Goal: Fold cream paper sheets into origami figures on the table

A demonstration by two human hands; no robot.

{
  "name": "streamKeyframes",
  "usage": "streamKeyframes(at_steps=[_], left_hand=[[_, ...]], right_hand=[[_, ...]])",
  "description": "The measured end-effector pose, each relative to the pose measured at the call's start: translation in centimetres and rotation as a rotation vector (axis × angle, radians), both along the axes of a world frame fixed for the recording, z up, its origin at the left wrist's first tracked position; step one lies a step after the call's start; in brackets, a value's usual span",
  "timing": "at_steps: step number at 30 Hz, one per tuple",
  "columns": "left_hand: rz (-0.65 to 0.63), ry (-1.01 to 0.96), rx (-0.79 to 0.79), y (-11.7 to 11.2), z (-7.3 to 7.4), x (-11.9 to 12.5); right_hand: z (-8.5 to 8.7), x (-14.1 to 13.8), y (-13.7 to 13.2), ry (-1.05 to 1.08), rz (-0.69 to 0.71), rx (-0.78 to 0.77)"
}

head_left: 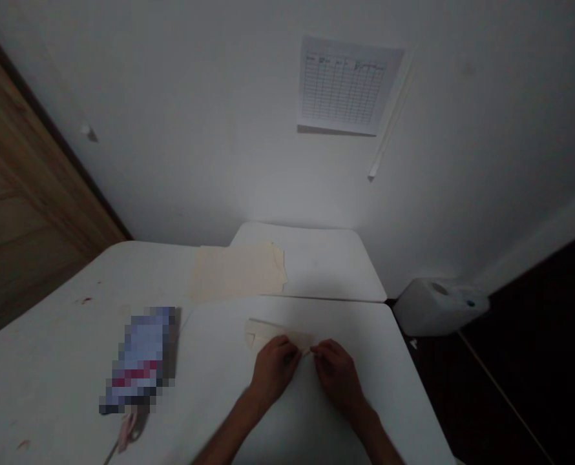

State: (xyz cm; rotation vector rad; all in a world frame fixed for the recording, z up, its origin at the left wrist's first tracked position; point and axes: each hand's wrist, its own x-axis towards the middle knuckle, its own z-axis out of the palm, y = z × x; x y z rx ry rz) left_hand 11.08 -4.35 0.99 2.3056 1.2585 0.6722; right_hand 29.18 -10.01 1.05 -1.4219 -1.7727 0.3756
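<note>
A small piece of folded cream paper [263, 329] lies on the white table [287, 413], its left end showing a creased corner flap. My left hand [275, 367] rests on its near edge, fingers curled and pinched together on the paper. Close by on the right, my right hand [336, 373] pinches the right end of the same paper between thumb and fingers. The fingertips of both hands nearly meet and hide part of the paper's near edge. Beyond the hands lie larger cream sheets [234, 271], apparently stacked, with uneven right edges.
To the left lies a blurred-out blue and pink object [139, 352] with a pinkish strap [127, 429]. A printed chart [348, 87] hangs on the wall. On the floor at right stands a white plastic container [437, 307]. A wooden door [20, 194] is at far left.
</note>
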Motion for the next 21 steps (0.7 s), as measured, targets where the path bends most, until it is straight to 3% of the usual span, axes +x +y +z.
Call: streamKeyframes(at_steps=[8,21], left_hand=[[0.018,-0.004,-0.056,0.3,0.9,0.3],[0.052,-0.052,-0.054,0.3,0.6,0.4]], right_hand=[[0.5,-1.1,-1.2,-0.392,0.007,-0.039],[0.4,-1.4,-1.0,-0.504,-0.060,-0.037]])
